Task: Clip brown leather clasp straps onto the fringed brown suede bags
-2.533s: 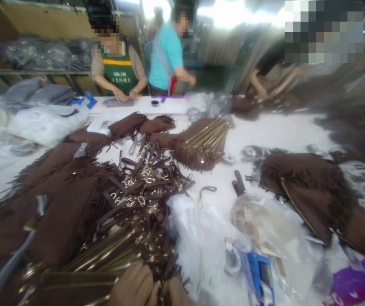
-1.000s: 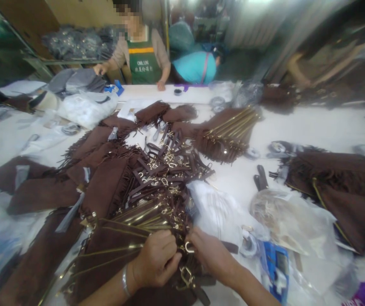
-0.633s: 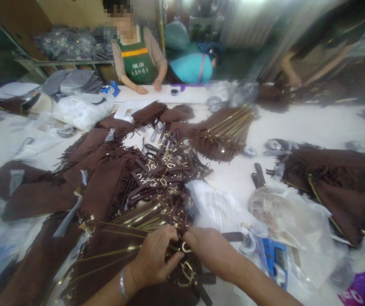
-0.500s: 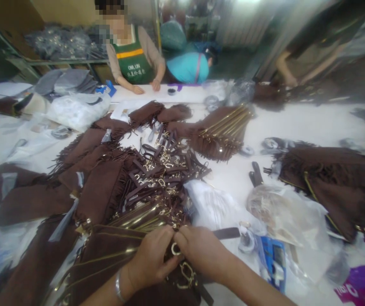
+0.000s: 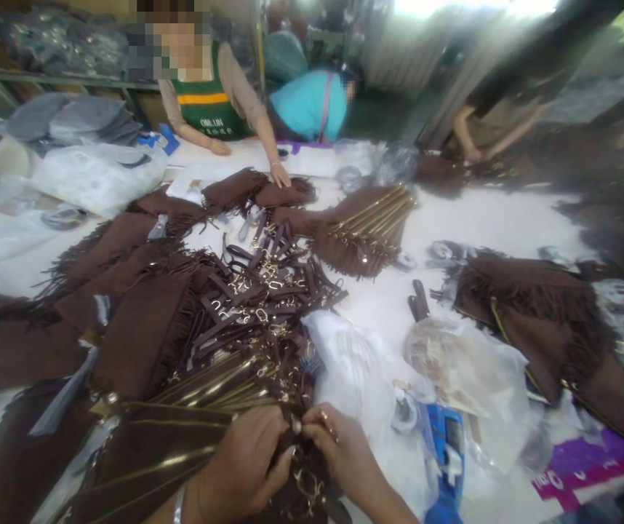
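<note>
My left hand [image 5: 246,455], with a silver bracelet at the wrist, is closed on the edge of a dark brown zippered bag [image 5: 153,444]. Close beside it, my right hand [image 5: 345,451] is closed in a pinch, with a small gold metal clasp [image 5: 331,422] showing at its fingers. Gold rings and hooks [image 5: 308,486] hang between and just below the hands. Exactly how the clasp and bag meet is hidden by the fingers. Beyond my hands lies a heap of brown wrist straps [image 5: 257,298] with gold clips.
Brown fringed bags [image 5: 137,335] cover the left side, and more fringed bags [image 5: 524,298] lie right. A white plastic bag [image 5: 356,356], clear plastic [image 5: 465,371] and a blue tape dispenser [image 5: 446,451] sit right of my hands. A co-worker in a green apron [image 5: 203,109] stands across the table.
My right hand has drawn slightly apart from the left, its fingers raised with the gold clasp showing. The view has shifted a little. The co-worker's hand now reaches onto a brown bag.
</note>
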`<state>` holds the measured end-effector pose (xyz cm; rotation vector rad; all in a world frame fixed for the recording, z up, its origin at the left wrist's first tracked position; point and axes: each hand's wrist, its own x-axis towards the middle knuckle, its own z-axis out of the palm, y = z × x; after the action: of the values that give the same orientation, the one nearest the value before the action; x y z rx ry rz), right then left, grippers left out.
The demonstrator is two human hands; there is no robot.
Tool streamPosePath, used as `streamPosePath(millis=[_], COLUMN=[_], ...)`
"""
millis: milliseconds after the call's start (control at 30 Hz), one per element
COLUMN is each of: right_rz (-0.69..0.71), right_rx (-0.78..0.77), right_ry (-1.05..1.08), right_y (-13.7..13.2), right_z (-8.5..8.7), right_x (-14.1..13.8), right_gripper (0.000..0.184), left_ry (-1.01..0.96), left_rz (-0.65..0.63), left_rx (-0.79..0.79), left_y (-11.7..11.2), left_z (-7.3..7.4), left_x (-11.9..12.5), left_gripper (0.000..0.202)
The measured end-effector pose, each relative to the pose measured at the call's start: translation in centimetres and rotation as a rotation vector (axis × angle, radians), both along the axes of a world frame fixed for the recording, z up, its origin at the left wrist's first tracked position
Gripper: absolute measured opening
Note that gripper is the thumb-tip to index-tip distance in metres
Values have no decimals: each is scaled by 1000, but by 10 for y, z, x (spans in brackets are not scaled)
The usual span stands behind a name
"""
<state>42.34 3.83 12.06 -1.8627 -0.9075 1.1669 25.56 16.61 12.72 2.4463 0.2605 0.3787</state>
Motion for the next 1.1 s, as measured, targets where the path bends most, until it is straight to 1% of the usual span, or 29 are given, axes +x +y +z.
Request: streamPosePath(millis=[100, 133, 200, 267, 333, 400, 433, 600, 700, 767, 833, 900, 933, 1000, 1033, 1067, 1100], right_rz=[171, 201, 209, 213, 248, 266, 253, 152, 138, 157, 212, 255, 243, 131, 53, -23, -81], right_rx=[-35, -43, -63, -83, -83, -74, -72, -102, -74, -18, 15, -20, -62, -140, -145, -121, -77], right_ry=[20, 39, 87, 150, 204, 217, 193, 54, -67, -149, -160, -137, -130, -184, -247, -314, -366], right_y=[-14, -18, -22, -22, -18, -15, -13, -14, -22, -33, -46, -55, -57, -52, -46, -39, -32], right_z=[0, 3, 10, 20, 28, 33, 34, 24, 19, 18, 16, 15, 14, 14, 14, 15, 17], right_x=[-3, -3, -1, 3, 6, 8, 8, 7, 5, 2, -1, 0, 1, 7, 10, 12, 14], right_gripper=[23, 26, 30, 28, 24, 21, 19, 12, 11, 15, 17, 23, 31, 46, 47, 43, 34], left_ry=[-66, -87, -128, -151, -149, -130, -120, -61, -48, -53, -71, -101, -119, -148, -162, -174, -180], left_rz=[11, 23, 57, 93, 117, 119, 110, 56, -18, -47, -51, -52, -52, -52, -57, -65, -77], left_rx=[20, 18, 11, 4, -13, -41, -59, -151, -141, -129, -135, -138, -132, -110, -98, -91, -89], left_y=[2, 3, 5, 6, 7, 8, 8, 11, 12, 13, 13, 12, 12, 11, 10, 9, 9], left_z=[4, 6, 8, 8, 7, 4, 2, -1, 1, 1, 2, 2, 1, 0, -1, -2, -3], left_x=[-5, -6, -7, -9, -10, -11, -11, -2, 6, 9, 10, 9, 8, 5, 3, 2, 1], left_gripper=[14, 13, 11, 10, 10, 10, 10, 12, 14, 14, 13, 13, 14, 16, 17, 19, 20])
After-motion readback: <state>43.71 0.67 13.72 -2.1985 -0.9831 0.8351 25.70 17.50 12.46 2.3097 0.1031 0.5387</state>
